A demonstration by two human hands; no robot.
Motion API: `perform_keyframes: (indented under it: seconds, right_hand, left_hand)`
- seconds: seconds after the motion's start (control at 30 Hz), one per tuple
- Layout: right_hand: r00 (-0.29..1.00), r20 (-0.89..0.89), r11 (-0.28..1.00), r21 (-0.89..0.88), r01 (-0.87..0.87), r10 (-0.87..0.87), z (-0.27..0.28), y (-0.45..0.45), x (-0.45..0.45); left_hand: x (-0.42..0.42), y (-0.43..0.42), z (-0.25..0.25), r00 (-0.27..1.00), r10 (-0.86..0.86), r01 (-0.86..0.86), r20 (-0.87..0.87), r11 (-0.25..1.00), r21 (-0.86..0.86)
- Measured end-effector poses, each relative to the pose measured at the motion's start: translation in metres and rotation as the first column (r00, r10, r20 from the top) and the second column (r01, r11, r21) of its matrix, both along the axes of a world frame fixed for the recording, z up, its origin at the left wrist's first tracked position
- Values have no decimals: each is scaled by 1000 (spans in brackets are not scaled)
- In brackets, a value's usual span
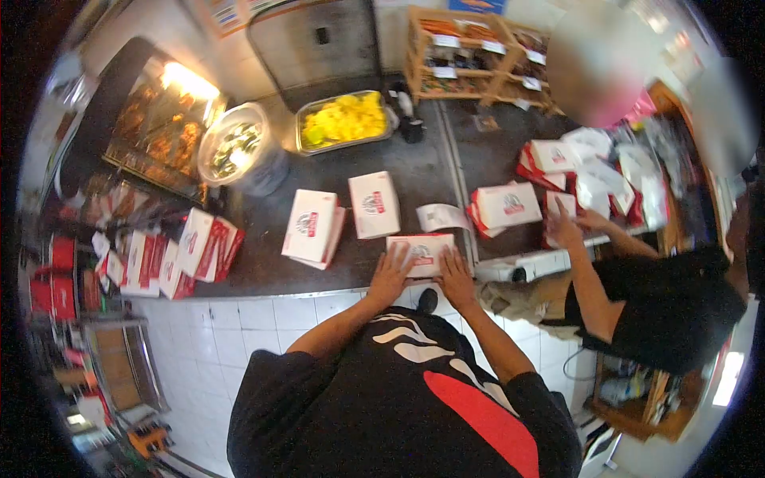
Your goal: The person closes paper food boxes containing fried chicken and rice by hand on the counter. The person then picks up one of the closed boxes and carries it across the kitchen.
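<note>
My left hand point(390, 273) and my right hand point(457, 276) grip a white and red takeaway box point(421, 250) at the counter's front edge, one at either end. Their fingers are spread over its near corners; the side facing me is partly hidden. Just behind it, a second takeaway box point(374, 205) stands near a curled white paper slip point(443, 217). Further left, another box point(309, 223) rests on one underneath. A stack of boxes point(510, 205) lies right of my right hand, apart from it.
A co-worker's hands point(564, 227) hold a box at right, near white bags point(598, 179). Along the back stand a tray of yellow food point(344, 121), a clear tub point(239, 147) and a wooden rack point(450, 56). More boxes point(199, 245) lie at left, below a lit food warmer point(159, 119).
</note>
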State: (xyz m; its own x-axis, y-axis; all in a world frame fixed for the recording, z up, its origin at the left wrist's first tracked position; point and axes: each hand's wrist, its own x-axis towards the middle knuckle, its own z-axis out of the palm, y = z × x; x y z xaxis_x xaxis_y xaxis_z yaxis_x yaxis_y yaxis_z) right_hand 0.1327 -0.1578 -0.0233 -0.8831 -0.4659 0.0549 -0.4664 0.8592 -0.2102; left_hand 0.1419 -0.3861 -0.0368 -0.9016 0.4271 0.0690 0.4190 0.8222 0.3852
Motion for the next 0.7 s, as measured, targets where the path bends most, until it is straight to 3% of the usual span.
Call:
perform_keyframes:
  seconds: [0.3,0.4,0.47,0.5,0.53,0.6,0.63,0.67,0.7]
  right_hand:
    - [987,-92,988,-74,-138,131,13,-5,-7]
    - [962,-233,989,-6,-148,143,6,-7,0]
    - [966,-230,991,-26,-131,121,11,-13,2]
    - [969,-226,994,-34,-108,98,16,-15,4]
    - [966,-258,983,-176,-56,9,4,-21,4]
    - [970,-229,988,-149,43,-77,12,-26,19]
    - [950,-73,858,-455,239,-303,1,-37,28]
    - [925,-13,817,-474,329,-380,19,-50,50]
    - [905,26,830,-386,401,-425,-41,-47,67]
  left_hand:
    - [-1,-7,-19,987,16,4,-157,992,124]
    - [1,-9,-10,987,21,-2,-158,993,115]
    - [2,-7,-12,993,63,-50,-98,991,125]
    - [-2,-5,-12,995,66,-55,-79,990,131]
    - [-8,-3,-30,981,74,-58,-179,994,97]
    - [-11,-4,-13,981,90,-53,-170,976,214]
    - [-15,-3,-20,976,105,-53,-190,965,258]
    - [-13,1,-8,965,135,-83,-226,971,226]
    - [-16,-3,-20,956,72,-17,-285,982,189]
